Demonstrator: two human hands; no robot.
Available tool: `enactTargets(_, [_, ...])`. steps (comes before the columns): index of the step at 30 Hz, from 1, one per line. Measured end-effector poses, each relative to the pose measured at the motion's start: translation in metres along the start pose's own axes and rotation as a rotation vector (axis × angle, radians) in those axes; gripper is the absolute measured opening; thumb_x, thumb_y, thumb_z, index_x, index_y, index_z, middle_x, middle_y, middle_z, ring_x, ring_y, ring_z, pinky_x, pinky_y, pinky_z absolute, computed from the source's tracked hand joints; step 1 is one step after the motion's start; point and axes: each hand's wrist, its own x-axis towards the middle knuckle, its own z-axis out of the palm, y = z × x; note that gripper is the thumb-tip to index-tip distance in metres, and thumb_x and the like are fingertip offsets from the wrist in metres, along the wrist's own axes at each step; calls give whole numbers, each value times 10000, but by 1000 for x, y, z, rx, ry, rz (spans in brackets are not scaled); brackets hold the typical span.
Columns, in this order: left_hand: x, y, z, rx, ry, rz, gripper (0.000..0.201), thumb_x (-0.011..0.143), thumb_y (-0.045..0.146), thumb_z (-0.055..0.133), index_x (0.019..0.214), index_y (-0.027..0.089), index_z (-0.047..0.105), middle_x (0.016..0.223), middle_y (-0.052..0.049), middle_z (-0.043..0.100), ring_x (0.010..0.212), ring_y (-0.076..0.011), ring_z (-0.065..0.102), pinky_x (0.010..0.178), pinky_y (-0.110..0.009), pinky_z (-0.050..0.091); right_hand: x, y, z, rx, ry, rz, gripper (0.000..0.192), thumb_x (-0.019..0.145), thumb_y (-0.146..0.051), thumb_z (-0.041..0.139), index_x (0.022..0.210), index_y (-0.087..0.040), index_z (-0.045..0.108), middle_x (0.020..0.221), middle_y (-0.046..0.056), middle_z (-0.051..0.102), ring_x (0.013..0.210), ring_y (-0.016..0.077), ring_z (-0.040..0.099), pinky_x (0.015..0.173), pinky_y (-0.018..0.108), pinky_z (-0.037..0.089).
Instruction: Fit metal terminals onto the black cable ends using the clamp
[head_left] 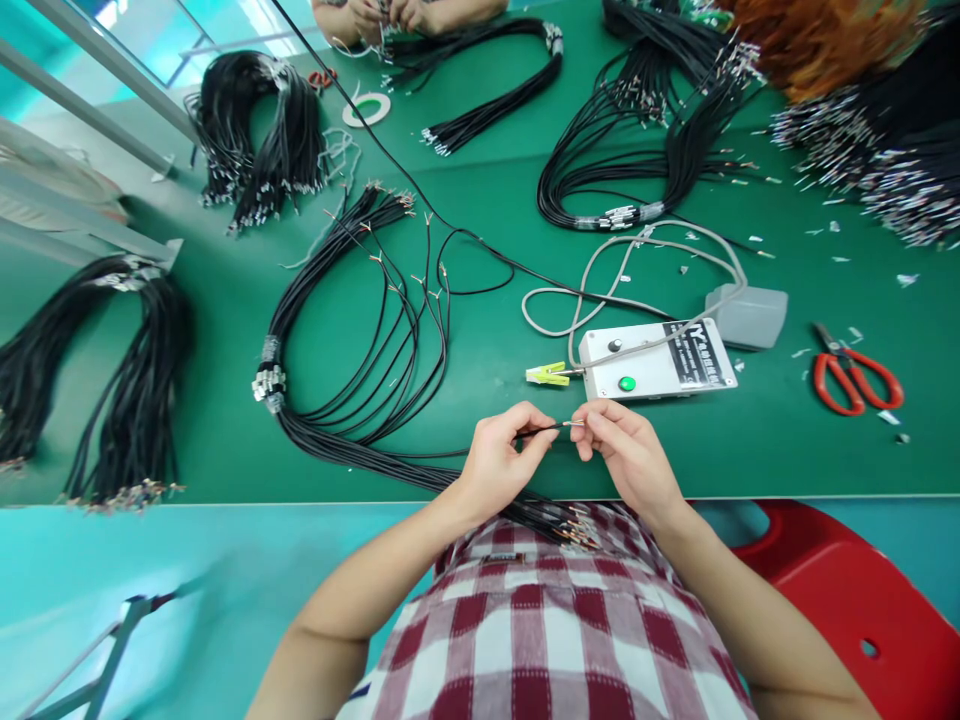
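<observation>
Thin black rubbery-sheathed wire [541, 431], bare metal tip, between hands. Beyond them: matt green table mat [480, 200], glossy white plastic tester box [656, 360].

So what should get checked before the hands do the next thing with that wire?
1. Left hand pinches the black wire: ok.
2. Right hand holds the wire's metal tip: ok.
3. White box with green button close in front: ok.
4. Yellow clip on the box's lead lies free on the green table: ok.
5. Tip properly stripped: cannot tell, too small.
6. Red scissors clear of both hands: ok.
</observation>
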Motion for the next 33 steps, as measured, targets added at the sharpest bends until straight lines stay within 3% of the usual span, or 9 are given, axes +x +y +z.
enactTargets(10, [-1,4,4,133,71,35,107,885,229,632,793,181,658,701,-3,675,635,-119,601,623,-225,484,-4,3,2,16,36,7,246,781,-438,769,813,-203,702,685,-1,660,543,113,533,521,259,431])
enactTargets(21, [-3,5,5,25,97,-43,97,877,219,639,793,171,627,698,4,693,604,-106,636,585,-198,506,-7,8,11,-202,184,-203,178,790,-374,785,808,-213,710,729,9,686,545,119,565,565,288,506])
enactTargets(29, [-5,6,5,-9,97,-61,104,869,227,648,785,176,614,690,7,693,587,-101,634,549,-192,509,-1,12,10,-19,99,-116,202,818,-417,755,830,-222,701,704,-9,674,535,104,548,556,264,472])
enactTargets(33, [-6,5,6,-97,96,-133,126,871,271,664,813,174,608,703,-1,691,595,-115,661,493,-184,505,0,13,16,13,85,-72,218,768,-409,794,804,-223,686,683,-18,655,523,104,517,542,267,448])
